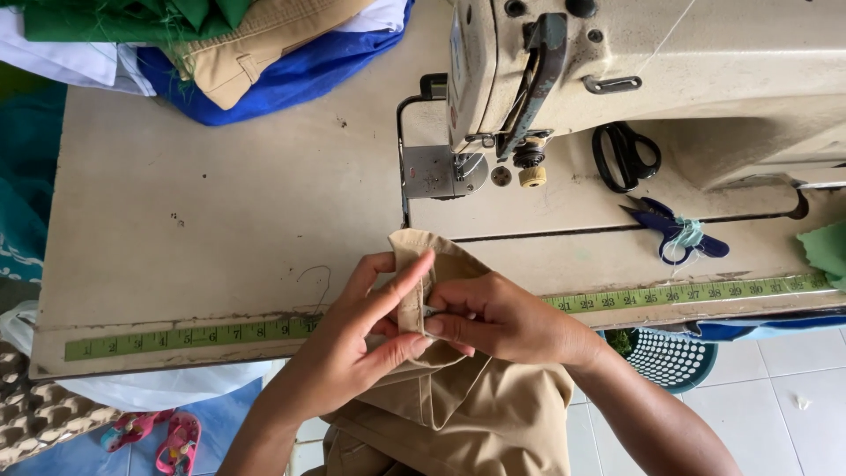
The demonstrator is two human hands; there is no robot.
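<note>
While both of my hands are busy at the front edge of the sewing table (220,220), I can see them meeting on a folded edge of tan fabric (467,405), just in front of the sewing machine (617,79). My left hand (352,344) is closed around the fold, thumb and forefinger pinching it flat so the edge stands up and stays put. My right hand (493,317) is pinched narrow on something small and dark at that same fold; it looks like a pin or a fine tool, but it is too small for me to say which. The rest of the garment hangs off the table edge below the machine, toward my lap, which keeps its weight off the part I am holding.

A yellow-green tape measure (203,335) lies flat along the table's front edge, in front of the machine, handy for checking a length. Black scissors (624,154) rest on the machine bed right of the needle area, and blue thread snips (674,231) lie just in front of them, both within reach of my right hand. Left of the machine, at the table's far corner, a pile of green, tan and blue cloth (220,44) sits apart from the work. A teal basket (670,357) stands on the floor beneath the table.
</note>
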